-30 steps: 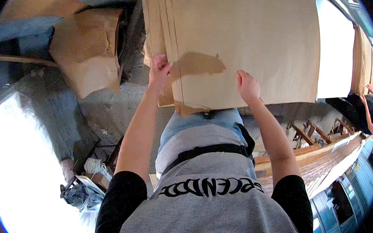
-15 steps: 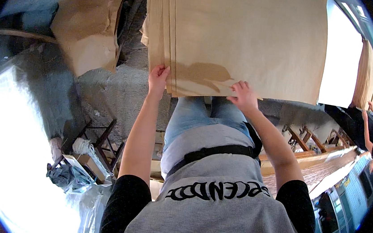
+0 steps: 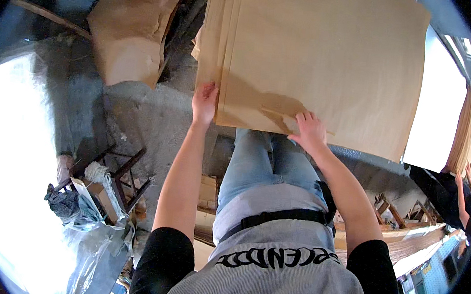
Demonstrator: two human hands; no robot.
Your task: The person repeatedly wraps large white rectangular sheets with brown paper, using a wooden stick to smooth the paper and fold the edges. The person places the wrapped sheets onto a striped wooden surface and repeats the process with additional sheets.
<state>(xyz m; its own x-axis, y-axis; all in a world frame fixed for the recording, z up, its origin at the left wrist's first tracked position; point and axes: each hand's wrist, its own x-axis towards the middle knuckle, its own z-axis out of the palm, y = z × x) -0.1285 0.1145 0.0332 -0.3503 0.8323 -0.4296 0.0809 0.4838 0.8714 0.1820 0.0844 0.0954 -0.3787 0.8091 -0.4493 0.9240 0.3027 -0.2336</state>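
Observation:
A broad stack of brown paper sheets (image 3: 324,53) lies before me, its layers fanned in steps along the left side. At its near left corner is my left hand (image 3: 205,103), fingers closed on the stepped sheet edges. My right hand (image 3: 309,132) rests at the near edge of the top sheet. A thin, flat, light-brown strip (image 3: 275,112) passes under its fingers, which are closed on it; the strip's middle is hidden by the hand. A shadow falls on the paper around the strip.
Another brown sheet (image 3: 130,29) hangs folded at the far left. A dark stool frame (image 3: 130,176) stands at the lower left, beside a box with white cord (image 3: 97,173). White sheeting (image 3: 438,104) lies right of the stack. A co-worker's arms (image 3: 462,191) reach toward other paper at the far right.
The view has shifted, so the stack appears farther right and slightly lower. My left hand still holds the left edges; my right hand and the strip have shifted slightly over the paper.

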